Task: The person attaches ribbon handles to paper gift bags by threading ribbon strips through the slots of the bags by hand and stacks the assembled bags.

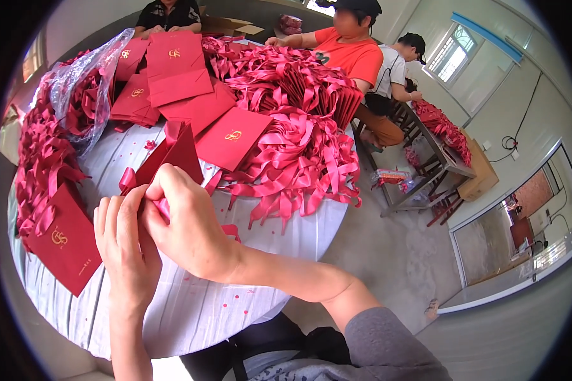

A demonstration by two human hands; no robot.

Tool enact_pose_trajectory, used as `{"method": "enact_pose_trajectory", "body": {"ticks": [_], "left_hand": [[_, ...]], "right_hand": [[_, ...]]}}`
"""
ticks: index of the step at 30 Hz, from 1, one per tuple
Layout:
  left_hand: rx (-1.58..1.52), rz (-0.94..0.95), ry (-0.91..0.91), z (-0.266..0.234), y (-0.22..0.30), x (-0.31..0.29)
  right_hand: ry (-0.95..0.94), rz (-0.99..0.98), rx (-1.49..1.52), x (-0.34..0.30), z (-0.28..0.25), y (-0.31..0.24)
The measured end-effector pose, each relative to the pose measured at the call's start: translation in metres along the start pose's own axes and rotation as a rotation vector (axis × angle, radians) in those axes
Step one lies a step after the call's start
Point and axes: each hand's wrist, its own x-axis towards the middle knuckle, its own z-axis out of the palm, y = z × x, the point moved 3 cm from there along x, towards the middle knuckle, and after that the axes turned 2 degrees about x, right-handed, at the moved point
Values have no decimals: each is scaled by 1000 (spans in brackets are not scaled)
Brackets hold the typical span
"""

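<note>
Left hand and right hand: grip clamped on a gift bag, slanting toward the desk's far side. Bags there bear gold emblems.

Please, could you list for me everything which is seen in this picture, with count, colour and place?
Gift bag at the hands: one, red, standing just beyond them
Its ribbon: pinkish red, at the fingers
Other gift bags: many, red with gold print, spread over the table
Ribbon handles: many, pinkish red, heaped right and left
Plastic sheet: one, clear, over the left heap
Round table: one, white covering, in front
Co-workers: three, tops black, orange-red, white; beyond the table
Side table: one, greyish, right background, red goods on it
Cardboard boxes: at least two, brown, background
Window: one, blue-topped, upper right
Left hand: one, bare, lower left
Right hand: one, bare, touching the left
</note>
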Motion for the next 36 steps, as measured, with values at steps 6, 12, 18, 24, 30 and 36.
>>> {"method": "enact_pose_trajectory", "body": {"ticks": [6,12,18,24,30,36], "left_hand": [[28,-24,-6,-1,0,1],[-113,-93,-79,-5,-2,3],[-386,-285,-1,-9,-12,-9],[-371,-209,-111,-5,-16,-4],[-207,-70,-135,-18,-11,5],[-232,-103,-157,-17,-10,6]], "right_hand": [[-12,-90,0,3,-7,2],[-202,-57,-50,15,-19,-3],[-344,-347,-713,34,-26,-31],[-1105,28,-406,72,-27,-13],[-1206,166,-450,89,-22,-21],[-1080,299,-319,82,-22,-14]]}}
